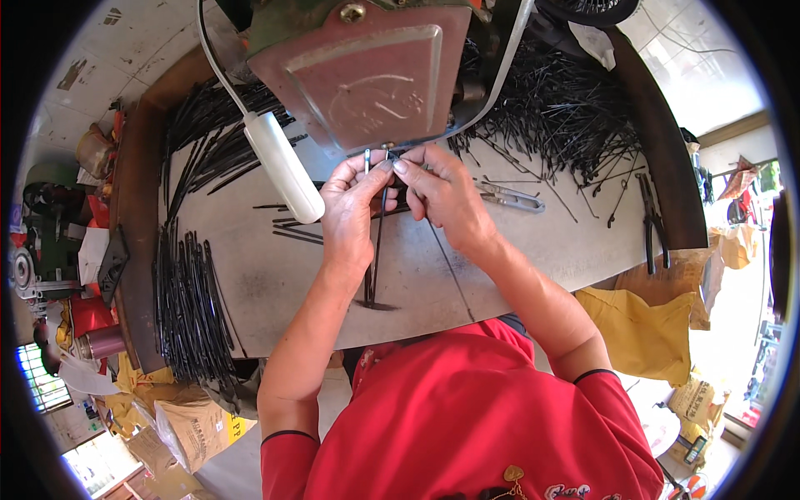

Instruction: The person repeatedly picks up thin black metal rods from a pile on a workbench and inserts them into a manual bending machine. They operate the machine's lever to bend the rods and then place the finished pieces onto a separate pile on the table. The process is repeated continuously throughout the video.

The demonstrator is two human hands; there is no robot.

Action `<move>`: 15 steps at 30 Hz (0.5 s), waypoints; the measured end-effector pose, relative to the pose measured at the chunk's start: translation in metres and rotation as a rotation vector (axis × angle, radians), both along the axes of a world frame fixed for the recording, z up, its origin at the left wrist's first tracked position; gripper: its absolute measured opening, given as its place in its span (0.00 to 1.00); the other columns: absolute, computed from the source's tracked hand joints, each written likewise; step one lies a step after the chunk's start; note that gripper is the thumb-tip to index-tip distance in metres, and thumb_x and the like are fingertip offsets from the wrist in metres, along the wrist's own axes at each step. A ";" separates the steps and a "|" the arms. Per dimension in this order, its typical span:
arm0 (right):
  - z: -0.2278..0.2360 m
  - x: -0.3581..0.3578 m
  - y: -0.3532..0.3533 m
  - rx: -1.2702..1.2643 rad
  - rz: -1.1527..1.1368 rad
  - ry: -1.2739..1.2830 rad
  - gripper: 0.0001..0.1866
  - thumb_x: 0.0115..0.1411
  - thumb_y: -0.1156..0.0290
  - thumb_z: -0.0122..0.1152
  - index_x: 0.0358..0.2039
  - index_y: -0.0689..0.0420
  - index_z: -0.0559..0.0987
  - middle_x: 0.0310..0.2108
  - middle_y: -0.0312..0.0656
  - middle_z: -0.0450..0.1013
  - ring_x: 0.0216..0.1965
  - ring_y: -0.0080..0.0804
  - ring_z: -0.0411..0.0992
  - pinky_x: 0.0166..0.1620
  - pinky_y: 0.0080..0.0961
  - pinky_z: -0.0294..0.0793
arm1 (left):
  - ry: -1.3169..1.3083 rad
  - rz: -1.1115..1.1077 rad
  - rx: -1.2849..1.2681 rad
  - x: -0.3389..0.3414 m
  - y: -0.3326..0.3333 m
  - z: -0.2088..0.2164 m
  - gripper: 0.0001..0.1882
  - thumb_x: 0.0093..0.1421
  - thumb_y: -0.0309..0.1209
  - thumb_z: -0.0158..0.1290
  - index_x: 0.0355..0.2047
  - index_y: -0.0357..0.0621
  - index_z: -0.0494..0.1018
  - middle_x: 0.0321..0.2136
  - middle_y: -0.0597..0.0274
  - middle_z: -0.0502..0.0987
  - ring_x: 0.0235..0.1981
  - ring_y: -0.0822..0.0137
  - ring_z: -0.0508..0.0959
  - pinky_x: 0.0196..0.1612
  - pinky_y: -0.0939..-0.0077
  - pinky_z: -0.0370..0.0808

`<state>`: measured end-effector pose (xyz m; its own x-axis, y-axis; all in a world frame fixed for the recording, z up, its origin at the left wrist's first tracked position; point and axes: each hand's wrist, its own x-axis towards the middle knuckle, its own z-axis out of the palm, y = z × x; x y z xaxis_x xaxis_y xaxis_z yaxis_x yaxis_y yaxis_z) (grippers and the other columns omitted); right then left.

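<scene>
Two bare hands work at the middle of a round grey table (pixel 275 292), entries running from nine o'clock to three o'clock

Item: bundle of thin black rods (pixel 187 308), lying side by side at eight o'clock on the table, well apart from the hands; a second, fanned heap (pixel 208 137) at ten o'clock

Item: white cylindrical handle (pixel 283 167) on a pale lever, just beside the left hand at its ten o'clock

Item: left hand (pixel 350 208), fingers drawn narrow, thumb and forefinger pinched on a black metal rod (pixel 377 242); the rod runs from the fingertips down toward six o'clock, its lower end near the table surface

Item: the rod itself judged light, stiff and springy, smooth and likely to slip or twist in a loose pinch; best taken near its upper end, close to where it meets the machine, with the other hand steadying just beside

Item: red-brown machine housing (pixel 367 75) at twelve o'clock, directly above both sets of fingertips

Item: right hand (pixel 442 196), fingers closed narrow on the rod's top, touching the left fingertips

Item: grey pliers (pixel 512 197) at three o'clock of the right hand, near it

Item: tangled heap of black wires (pixel 558 108) at one o'clock

Item: long black tongs (pixel 654 221) at the table's right rim
</scene>
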<state>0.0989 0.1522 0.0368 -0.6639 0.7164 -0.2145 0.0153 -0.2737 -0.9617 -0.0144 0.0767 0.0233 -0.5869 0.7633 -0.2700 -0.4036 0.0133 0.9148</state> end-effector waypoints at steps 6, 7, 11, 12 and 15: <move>-0.006 0.000 0.019 0.323 0.083 -0.148 0.11 0.61 0.68 0.53 0.32 0.65 0.74 0.16 0.40 0.71 0.13 0.22 0.68 0.17 0.20 0.64 | 0.018 -0.083 -0.109 -0.011 0.004 0.006 0.08 0.56 0.29 0.57 0.34 0.41 0.73 0.24 0.65 0.76 0.22 0.75 0.74 0.28 0.81 0.74; -0.004 0.003 0.019 0.303 0.132 -0.201 0.12 0.61 0.67 0.53 0.33 0.65 0.74 0.16 0.38 0.70 0.13 0.20 0.66 0.16 0.19 0.62 | 0.037 -0.093 -0.121 -0.011 0.004 0.007 0.07 0.56 0.29 0.57 0.33 0.41 0.73 0.24 0.65 0.76 0.21 0.75 0.74 0.28 0.80 0.74; 0.000 0.008 0.013 0.138 0.179 -0.220 0.15 0.64 0.63 0.52 0.37 0.65 0.74 0.19 0.37 0.70 0.13 0.17 0.64 0.14 0.16 0.58 | 0.049 -0.072 -0.068 -0.002 -0.008 0.001 0.07 0.57 0.29 0.56 0.33 0.41 0.70 0.24 0.64 0.76 0.23 0.73 0.74 0.30 0.80 0.72; -0.008 0.011 0.009 0.080 0.129 -0.179 0.15 0.63 0.63 0.52 0.37 0.65 0.74 0.19 0.37 0.70 0.13 0.18 0.65 0.14 0.17 0.59 | 0.045 -0.057 -0.078 0.003 -0.011 -0.001 0.08 0.58 0.29 0.55 0.34 0.41 0.69 0.25 0.62 0.76 0.24 0.73 0.74 0.31 0.80 0.71; -0.010 0.016 -0.001 -0.003 0.052 -0.061 0.14 0.64 0.64 0.51 0.38 0.65 0.73 0.22 0.36 0.70 0.15 0.17 0.64 0.14 0.16 0.57 | -0.021 -0.064 0.072 0.015 -0.014 -0.005 0.06 0.60 0.29 0.54 0.34 0.42 0.69 0.25 0.63 0.75 0.25 0.73 0.73 0.30 0.81 0.68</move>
<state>0.1146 0.1509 0.0268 -0.6854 0.6808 -0.2583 0.0884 -0.2743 -0.9576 0.0007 0.0622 0.0184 -0.5306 0.8171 -0.2254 -0.4236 -0.0253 0.9055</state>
